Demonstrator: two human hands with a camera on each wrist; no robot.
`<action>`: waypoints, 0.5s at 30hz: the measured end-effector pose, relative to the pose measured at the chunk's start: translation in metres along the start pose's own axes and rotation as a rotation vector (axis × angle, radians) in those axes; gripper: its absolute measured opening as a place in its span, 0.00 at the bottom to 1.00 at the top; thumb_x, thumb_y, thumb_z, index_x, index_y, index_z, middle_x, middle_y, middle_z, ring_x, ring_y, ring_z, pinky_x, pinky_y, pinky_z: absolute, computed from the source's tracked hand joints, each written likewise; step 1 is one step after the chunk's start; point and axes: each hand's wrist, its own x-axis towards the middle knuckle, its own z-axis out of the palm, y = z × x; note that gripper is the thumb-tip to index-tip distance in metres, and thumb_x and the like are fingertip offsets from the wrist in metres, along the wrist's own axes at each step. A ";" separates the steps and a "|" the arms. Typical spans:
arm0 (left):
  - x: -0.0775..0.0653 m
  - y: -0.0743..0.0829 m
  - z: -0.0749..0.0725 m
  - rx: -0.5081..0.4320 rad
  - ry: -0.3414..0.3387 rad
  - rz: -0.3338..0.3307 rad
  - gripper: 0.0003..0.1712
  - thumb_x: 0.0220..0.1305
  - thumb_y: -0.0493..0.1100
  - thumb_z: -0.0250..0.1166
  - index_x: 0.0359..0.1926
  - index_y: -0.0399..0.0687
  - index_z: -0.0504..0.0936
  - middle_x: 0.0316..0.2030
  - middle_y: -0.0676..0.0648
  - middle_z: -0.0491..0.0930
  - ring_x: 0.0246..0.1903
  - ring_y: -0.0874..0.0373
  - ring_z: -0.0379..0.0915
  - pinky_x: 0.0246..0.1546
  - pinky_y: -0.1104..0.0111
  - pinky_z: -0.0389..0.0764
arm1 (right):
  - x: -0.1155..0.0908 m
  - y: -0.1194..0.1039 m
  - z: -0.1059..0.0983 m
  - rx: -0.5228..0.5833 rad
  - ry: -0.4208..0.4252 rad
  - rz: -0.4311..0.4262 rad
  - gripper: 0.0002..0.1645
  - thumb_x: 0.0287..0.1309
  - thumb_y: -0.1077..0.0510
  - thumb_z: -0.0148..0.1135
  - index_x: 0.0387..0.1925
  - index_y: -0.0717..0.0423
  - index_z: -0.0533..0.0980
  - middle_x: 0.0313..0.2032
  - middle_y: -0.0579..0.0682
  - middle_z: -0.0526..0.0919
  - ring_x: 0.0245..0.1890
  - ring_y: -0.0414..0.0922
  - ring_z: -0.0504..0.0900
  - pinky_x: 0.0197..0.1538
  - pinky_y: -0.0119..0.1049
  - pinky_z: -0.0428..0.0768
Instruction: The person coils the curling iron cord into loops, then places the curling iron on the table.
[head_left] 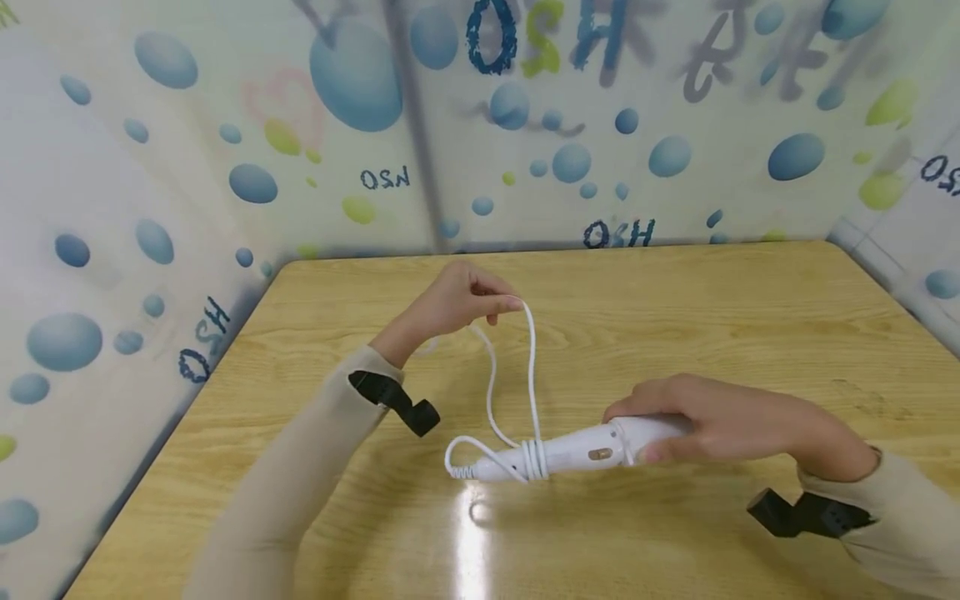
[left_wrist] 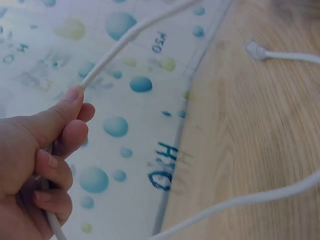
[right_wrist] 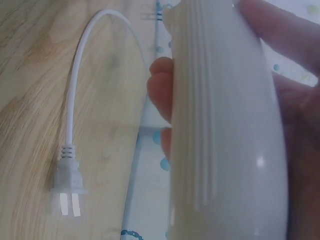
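My right hand point(head_left: 720, 421) grips the thick end of a white wand-shaped electric appliance point(head_left: 577, 450) held over the table. Several turns of its white cord point(head_left: 533, 367) wrap round the narrower handle, and a small loop bends out by the cord's ribbed collar. Above and farther back, my left hand point(head_left: 457, 300) pinches the cord between thumb and forefinger, while the other fingers curl round it in the left wrist view. A stretch of cord rises from the wraps to those fingertips. The right wrist view shows the appliance's ridged casing point(right_wrist: 225, 125) close up.
The cord's two-pin plug point(right_wrist: 68, 175) lies on the wooden table point(head_left: 675, 317). A wall covering point(head_left: 525, 192) with blue and green bubbles stands behind the table and along its left side. Black straps with small cameras point(head_left: 420, 417) sit on both sleeves.
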 end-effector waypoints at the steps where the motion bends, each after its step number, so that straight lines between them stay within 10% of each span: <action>1: -0.001 0.005 0.000 0.000 -0.005 0.014 0.09 0.58 0.45 0.66 0.35 0.46 0.87 0.19 0.50 0.80 0.15 0.55 0.67 0.13 0.70 0.55 | 0.001 0.000 0.001 -0.035 -0.003 0.005 0.21 0.59 0.50 0.58 0.55 0.47 0.72 0.38 0.38 0.76 0.32 0.36 0.74 0.31 0.32 0.74; 9: -0.015 0.038 0.002 -0.054 -0.052 0.164 0.06 0.56 0.40 0.66 0.32 0.43 0.87 0.24 0.51 0.82 0.20 0.54 0.75 0.25 0.63 0.77 | 0.010 -0.002 0.003 -0.204 -0.021 0.131 0.24 0.59 0.46 0.57 0.55 0.52 0.73 0.35 0.38 0.74 0.29 0.35 0.70 0.30 0.31 0.70; 15: -0.028 0.056 0.003 0.026 -0.096 0.193 0.06 0.58 0.41 0.65 0.31 0.44 0.86 0.23 0.54 0.81 0.17 0.57 0.73 0.18 0.68 0.71 | 0.013 -0.001 0.006 -0.330 0.023 0.302 0.28 0.57 0.46 0.60 0.57 0.54 0.72 0.38 0.43 0.75 0.28 0.37 0.69 0.29 0.33 0.67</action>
